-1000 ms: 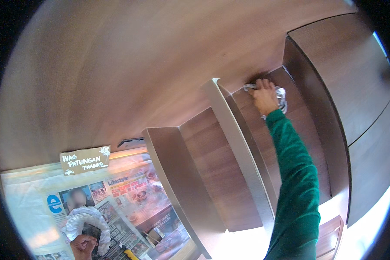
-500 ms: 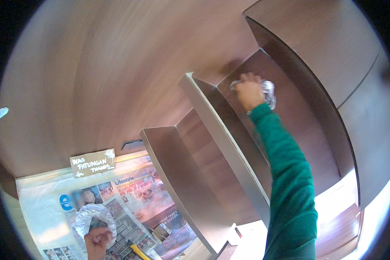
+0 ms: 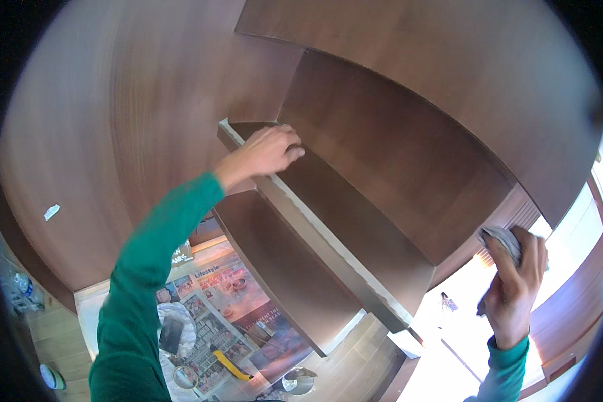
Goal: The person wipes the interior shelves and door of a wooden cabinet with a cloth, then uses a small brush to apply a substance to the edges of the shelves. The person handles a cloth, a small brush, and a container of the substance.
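We are facing broad cabinet panels (image 3: 167,80), smooth and brown, with fine wood grain running along them. Under the upper front panel a deep recess (image 3: 388,147) is opening, box-shaped and dark-walled, its length running from upper left to lower right. A long straight divider (image 3: 335,251) is bordering its lower side on that same slant, with a pale, rough-looking strip along its front edge.

Across this length our two hands are lying well apart. Our left hand (image 3: 268,151) is hovering over the divider's upper-left end, nearer to the recess's inner corner; its fingers are bending loosely and its grip is showing nothing inside, though contact with the wood is unclear. Our right hand (image 3: 516,281) is standing beyond the recess's lower-right corner, its grip clasping a folded grey cloth (image 3: 504,242) between thumb and fingers. From the left hand, then, the cloth is lying down and to the right, outside the recess, and the right hand alone is bearing it.

Below the divider, printed newspaper (image 3: 208,338) is spreading flat and matte. At its left edge a crumpled white bundle (image 3: 186,321) is sitting, soft and ring-like, around a dark flat block (image 3: 171,333). Toward the newspaper's lower edge a slim, slightly curved yellow tool (image 3: 229,364) is lying aslant, and a small round container (image 3: 185,377) is resting at the lower-left corner.
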Motion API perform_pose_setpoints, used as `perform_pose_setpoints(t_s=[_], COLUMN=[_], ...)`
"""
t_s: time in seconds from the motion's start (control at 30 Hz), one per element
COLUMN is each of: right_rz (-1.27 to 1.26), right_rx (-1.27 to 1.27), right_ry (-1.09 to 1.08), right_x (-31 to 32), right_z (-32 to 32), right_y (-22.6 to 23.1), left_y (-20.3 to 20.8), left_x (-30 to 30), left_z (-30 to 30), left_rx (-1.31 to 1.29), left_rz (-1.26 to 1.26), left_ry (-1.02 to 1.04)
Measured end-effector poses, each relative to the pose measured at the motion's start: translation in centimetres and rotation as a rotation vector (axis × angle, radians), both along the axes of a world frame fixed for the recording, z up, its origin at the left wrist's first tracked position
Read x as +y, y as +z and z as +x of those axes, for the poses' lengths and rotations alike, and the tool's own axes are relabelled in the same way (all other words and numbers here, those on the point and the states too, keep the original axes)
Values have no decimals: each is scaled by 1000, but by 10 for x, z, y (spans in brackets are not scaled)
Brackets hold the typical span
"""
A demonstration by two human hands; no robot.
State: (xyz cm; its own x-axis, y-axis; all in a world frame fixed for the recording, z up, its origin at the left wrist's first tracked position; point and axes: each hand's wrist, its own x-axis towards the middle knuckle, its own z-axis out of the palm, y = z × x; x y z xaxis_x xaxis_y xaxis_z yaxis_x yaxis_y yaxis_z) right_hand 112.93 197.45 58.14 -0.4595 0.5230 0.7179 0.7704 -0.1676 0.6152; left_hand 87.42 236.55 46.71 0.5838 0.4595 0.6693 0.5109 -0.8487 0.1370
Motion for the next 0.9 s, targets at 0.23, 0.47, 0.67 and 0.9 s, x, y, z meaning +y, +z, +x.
perform_pose_setpoints(t_s=[0.23,0.47,0.67,0.9], right_rz=[-49,208,296,135], right_rx=[446,960,1665,1729], right_ry=[-353,24,-70,46], right_x=[-176,-283,-300,-251], right_z=[120,231,212,185], right_y=[-76,-244,-317,-304], left_y=[3,22,33,30], left_x=[-47,-204,-152,-321], left_z=[116,126,152,220], left_rx=[349,99,490,377], left_rz=[-511,-248,-584,-357], left_ry=[-42,-859,99,-1012])
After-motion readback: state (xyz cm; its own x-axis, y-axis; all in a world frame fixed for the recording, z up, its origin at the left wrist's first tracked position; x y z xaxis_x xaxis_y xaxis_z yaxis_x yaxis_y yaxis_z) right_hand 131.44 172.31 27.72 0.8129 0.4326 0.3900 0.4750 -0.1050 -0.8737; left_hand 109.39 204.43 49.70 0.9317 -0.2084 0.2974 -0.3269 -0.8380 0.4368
